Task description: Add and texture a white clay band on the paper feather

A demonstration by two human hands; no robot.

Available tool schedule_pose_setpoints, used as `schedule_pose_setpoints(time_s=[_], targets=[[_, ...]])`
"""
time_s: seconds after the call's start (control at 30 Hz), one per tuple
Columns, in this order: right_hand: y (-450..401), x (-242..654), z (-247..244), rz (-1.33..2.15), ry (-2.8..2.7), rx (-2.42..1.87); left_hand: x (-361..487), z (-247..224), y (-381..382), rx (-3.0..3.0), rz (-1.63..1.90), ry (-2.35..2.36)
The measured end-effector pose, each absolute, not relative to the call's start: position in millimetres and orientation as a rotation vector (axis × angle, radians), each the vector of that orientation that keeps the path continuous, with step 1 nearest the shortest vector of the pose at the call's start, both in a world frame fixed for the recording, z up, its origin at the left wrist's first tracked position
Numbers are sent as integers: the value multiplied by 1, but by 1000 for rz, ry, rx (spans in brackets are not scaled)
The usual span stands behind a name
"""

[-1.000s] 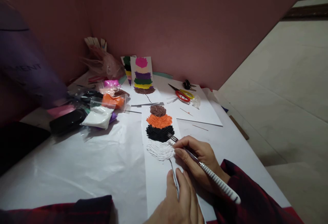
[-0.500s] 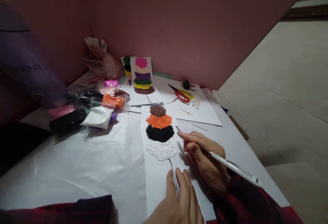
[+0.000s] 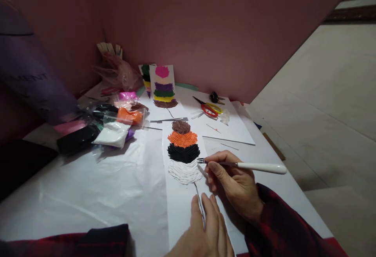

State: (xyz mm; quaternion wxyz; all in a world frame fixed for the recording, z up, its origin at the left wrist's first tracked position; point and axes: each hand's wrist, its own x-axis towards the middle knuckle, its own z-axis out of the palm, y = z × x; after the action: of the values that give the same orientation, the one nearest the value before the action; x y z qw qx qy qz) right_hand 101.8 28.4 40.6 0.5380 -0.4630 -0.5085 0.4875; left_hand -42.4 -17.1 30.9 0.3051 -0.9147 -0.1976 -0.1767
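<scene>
The tall white card with brown, orange, black and white textured clay bands (image 3: 178,214) lies flat, left of the right hand (image 3: 235,184), which is closed around a white-handled metal fork (image 3: 261,167), tines at the card's right side (contact unclear). The left hand (image 3: 202,229), fingers slightly parted, rests on the card's near part, holding nothing visible. White covering (image 3: 138,198) stretches left toward clear clay bags (image 3: 113,133); the table edge runs along the right.
</scene>
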Motion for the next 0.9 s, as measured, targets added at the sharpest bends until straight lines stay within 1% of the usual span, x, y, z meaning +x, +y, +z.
schedule_pose_setpoints(time_s=[0.3,0.57,0.9], targets=[[30,103,50,954,-1473,-1088,-45,34,-20,-2440,-464,-542],[30,105,53,961,-1520,-1102,-43,34,-18,-2439,-537,-511],[29,107,56,925,-1589,-1088,-44,33,-18,-2443,-463,-517]])
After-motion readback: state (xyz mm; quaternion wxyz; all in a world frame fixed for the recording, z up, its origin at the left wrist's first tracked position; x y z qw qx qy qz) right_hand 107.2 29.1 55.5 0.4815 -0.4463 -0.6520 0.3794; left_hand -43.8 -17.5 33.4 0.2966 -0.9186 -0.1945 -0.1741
